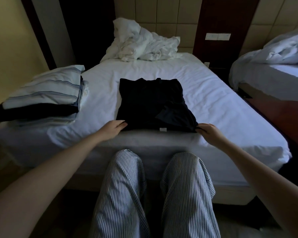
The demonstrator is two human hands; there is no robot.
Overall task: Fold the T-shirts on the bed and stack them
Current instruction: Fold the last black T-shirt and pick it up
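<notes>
The left hand (114, 128) and right hand (208, 131) each pinch a near corner of the black shirt (151, 103) on the bed (213, 100).

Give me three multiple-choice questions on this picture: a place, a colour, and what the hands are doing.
1. Where is the folded stack? A on the bed's left side; B on the floor; C on a chair.
2. What colour is the T-shirt being folded? A white; B black; C red.
3. What are the left hand and right hand doing? A hanging idle; B pinching the T-shirt's near corners; C clapping.
Answers: A, it lies left of the T-shirt; B, black against the bed; B, each grips a corner.
</notes>
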